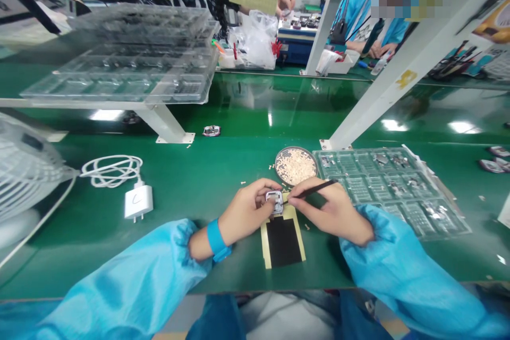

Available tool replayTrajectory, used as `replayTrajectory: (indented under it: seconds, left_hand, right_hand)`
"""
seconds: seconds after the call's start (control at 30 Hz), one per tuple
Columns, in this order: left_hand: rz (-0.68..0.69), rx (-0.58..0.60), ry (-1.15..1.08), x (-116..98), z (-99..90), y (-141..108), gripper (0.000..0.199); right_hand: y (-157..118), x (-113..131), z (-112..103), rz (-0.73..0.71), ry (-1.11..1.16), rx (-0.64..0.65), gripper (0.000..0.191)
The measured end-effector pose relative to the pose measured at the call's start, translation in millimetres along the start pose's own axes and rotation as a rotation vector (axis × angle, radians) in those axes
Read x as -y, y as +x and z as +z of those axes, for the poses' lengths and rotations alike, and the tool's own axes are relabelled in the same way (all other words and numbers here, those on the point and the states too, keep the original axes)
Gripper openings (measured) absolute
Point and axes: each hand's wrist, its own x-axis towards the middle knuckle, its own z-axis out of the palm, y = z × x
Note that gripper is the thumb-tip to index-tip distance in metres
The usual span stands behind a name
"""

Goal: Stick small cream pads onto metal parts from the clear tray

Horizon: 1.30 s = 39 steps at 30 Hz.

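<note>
Between the thumb and fingers of my left hand (252, 204) is a small white and silver square casing (274, 202), its open side facing up. My right hand (324, 207) grips dark tweezers (313, 190) like a pen, and their tip reaches the casing's right side. Below the casing, a black rectangular pad (284, 241) edged with yellow tape lies on the green bench. Just beyond my hands sits a round dish (296, 166) full of tiny pale pieces, with a few loose ones scattered around it.
A clear compartment tray (382, 183) with small metal parts lies at right. Stacked clear trays (119, 74) stand on a raised shelf at back left. A white charger (138, 201) with coiled cable and a fan (27, 170) are at left. Co-workers sit across the bench.
</note>
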Motion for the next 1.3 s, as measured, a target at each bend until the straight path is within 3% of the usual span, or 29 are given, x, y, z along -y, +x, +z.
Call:
replayTrajectory:
  seconds: [0.13,0.27,0.4,0.5,0.57,0.67,0.7,0.83,1.0,1.13,1.23,1.3]
  left_hand:
    - [-0.027,0.011,-0.081,-4,-3.6,4,0.031]
    - [-0.05,0.037,-0.112,-6,-8.8,7,0.037]
    - [-0.061,0.032,-0.093,-7,-11.0,5,0.049]
    - [-0.065,0.021,-0.062,-10,-10.8,2,0.057]
    - [-0.053,0.015,-0.041,-12,-9.5,0,0.062]
    - [-0.054,0.036,0.01,-13,-6.9,-1,0.06]
    - [-0.069,0.047,0.031,-14,-6.4,-1,0.058]
    - [-0.125,0.095,0.058,-14,-8.9,0,0.053]
    - [-0.115,0.045,0.046,-18,-17.5,2,0.054]
    - [-0.16,0.066,-0.011,-24,-17.3,0,0.05]
    - [-0.184,0.12,-0.072,-30,-13.7,-6,0.044]
    - [-0.196,0.16,-0.088,-32,-10.9,-11,0.043]
  right_hand:
    - [4,-3,-8,0.09,0.146,0.099,0.005]
    - [4,5,-16,0.11,0.149,0.148,0.005]
    - [-15,17,-23,0.049,0.312,0.01,0.025]
    - [-40,13,-46,0.126,0.365,-0.185,0.039]
    - [-54,1,-76,0.253,0.109,-0.338,0.036]
    - [-63,-27,-134,0.473,-0.62,-0.474,0.028]
    - [-63,-38,-152,0.589,-0.81,-0.408,0.026]
    - [-49,-79,-196,0.76,-0.976,-0.305,0.027]
    - [-24,-100,-206,0.859,-0.977,-0.187,0.03]
    - [-20,-91,-207,0.861,-0.916,-0.21,0.024]
    - [-20,-66,-187,0.766,-0.833,-0.273,0.027]
    - [-17,-42,-159,0.653,-0.689,-0.249,0.028]
